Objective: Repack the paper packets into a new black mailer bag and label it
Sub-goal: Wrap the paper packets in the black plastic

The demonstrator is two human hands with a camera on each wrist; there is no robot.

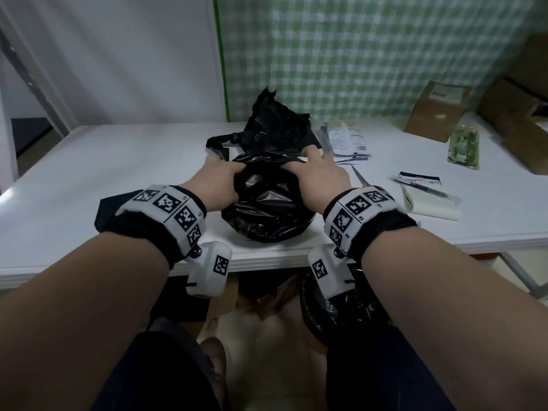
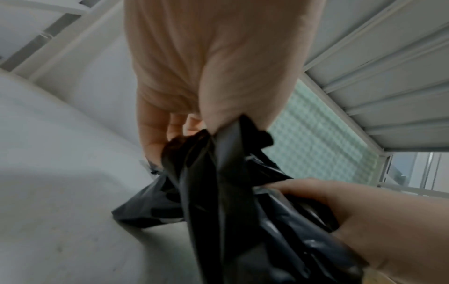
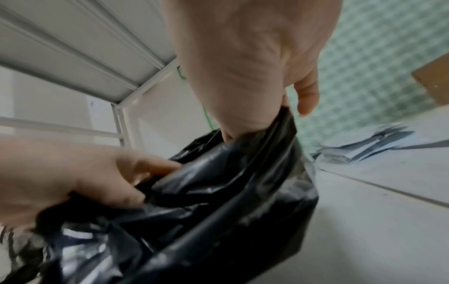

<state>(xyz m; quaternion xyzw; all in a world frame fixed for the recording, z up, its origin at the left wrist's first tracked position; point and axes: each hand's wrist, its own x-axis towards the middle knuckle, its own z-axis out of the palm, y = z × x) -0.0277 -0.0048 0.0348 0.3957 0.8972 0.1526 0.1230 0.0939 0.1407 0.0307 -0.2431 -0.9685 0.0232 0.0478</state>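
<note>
A bulging black mailer bag (image 1: 267,209) sits on the white table (image 1: 103,161) near its front edge. My left hand (image 1: 218,180) grips the bag's gathered top on the left, fingers curled into the plastic (image 2: 194,142). At the top right of the bag my right hand (image 1: 314,170) pinches its rim (image 3: 279,123). A second crumpled black bag (image 1: 272,126) lies just behind. Several paper packets (image 1: 345,140) are stacked to the right of it. What the near bag holds is hidden.
A notepad with a pen (image 1: 427,194) lies at the right, a green patterned pouch (image 1: 464,146) beyond it. Brown cardboard boxes (image 1: 436,111) stand at the back right. A flat black bag (image 1: 109,209) pokes out under my left wrist. A green checked wall (image 1: 370,54) backs the table.
</note>
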